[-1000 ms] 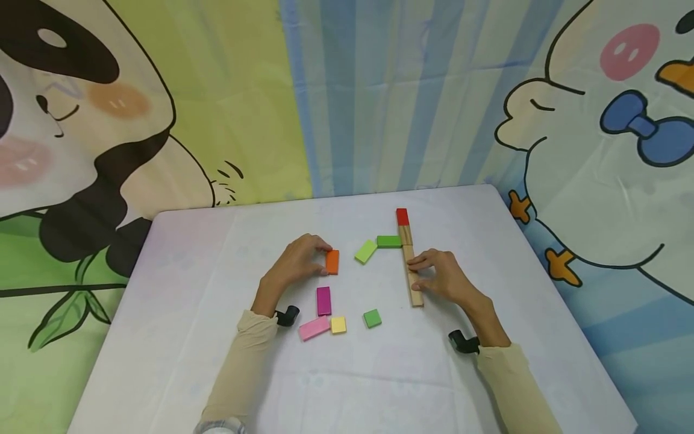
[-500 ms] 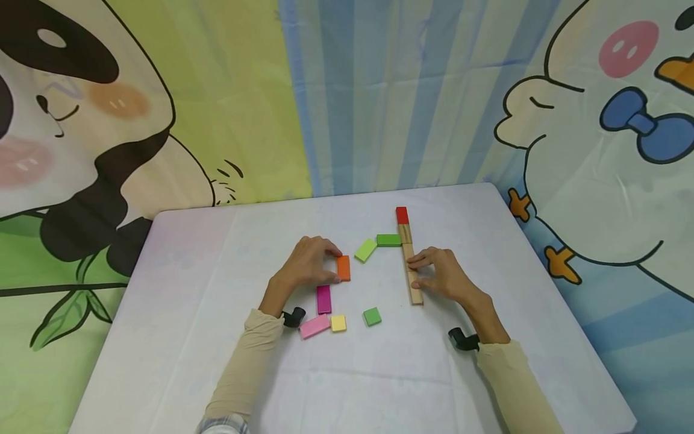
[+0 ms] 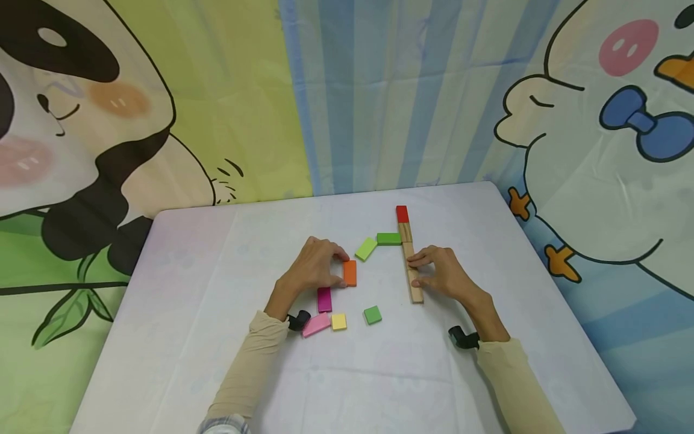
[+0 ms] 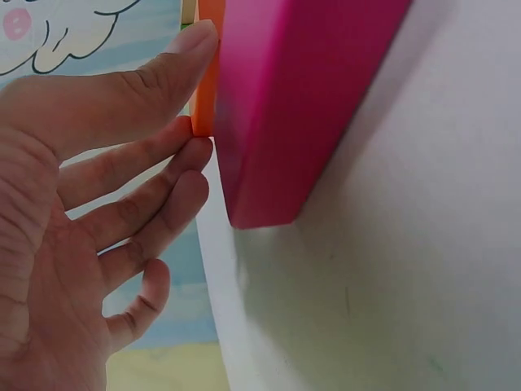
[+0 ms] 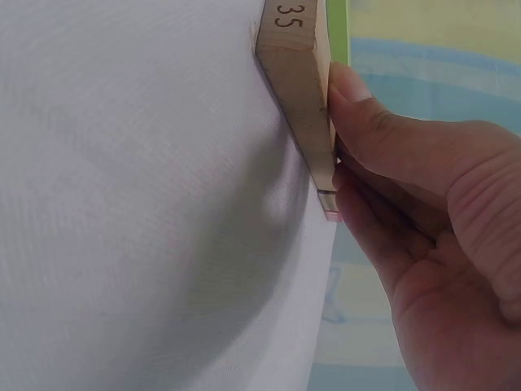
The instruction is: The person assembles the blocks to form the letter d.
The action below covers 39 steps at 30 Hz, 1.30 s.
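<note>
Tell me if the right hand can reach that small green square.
Probably yes; the right hand touches the wooden blocks, but only bare tabletop lies between them and the green square.

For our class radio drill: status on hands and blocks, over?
Left hand: pinching orange block. Right hand: touching long wooden block. Possible obstruction: magenta block, close by left hand.

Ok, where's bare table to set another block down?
Free: the table between the left sleeve and right sleeve, nearer the person than the pink block; also left of the left hand. Crowded: around that hand, by the orange block and magenta block.
</note>
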Motion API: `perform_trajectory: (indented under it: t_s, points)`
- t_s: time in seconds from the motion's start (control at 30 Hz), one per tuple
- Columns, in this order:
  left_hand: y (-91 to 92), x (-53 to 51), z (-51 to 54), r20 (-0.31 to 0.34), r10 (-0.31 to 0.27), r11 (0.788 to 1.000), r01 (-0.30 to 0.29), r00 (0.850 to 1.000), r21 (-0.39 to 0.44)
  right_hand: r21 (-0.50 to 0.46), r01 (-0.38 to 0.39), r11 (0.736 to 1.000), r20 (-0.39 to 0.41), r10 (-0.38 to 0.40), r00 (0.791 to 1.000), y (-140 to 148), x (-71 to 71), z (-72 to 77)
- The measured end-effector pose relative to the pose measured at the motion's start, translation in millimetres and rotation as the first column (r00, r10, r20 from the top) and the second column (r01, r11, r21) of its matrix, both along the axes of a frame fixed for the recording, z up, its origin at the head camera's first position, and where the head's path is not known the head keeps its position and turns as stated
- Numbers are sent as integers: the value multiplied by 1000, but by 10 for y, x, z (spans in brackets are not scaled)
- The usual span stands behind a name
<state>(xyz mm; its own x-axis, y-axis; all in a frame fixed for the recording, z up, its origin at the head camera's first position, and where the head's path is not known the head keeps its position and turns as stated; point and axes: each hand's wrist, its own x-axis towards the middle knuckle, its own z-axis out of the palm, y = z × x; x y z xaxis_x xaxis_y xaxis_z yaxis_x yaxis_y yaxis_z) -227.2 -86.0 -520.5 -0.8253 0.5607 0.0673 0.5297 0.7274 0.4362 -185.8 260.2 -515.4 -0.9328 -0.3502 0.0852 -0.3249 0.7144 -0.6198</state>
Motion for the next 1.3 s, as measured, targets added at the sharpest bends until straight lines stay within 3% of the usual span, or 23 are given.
perform_trajectory:
  t_s: [0.5, 1.3]
  points:
    - [117, 35, 2, -18, -8, 1000, 8, 1000, -14, -20, -4, 1000, -2, 4, 1000, 23, 24, -55]
    - [172, -33, 77, -45, -45, 999, 44, 998, -31, -37, 15, 999, 12, -14, 1000, 10, -6, -28]
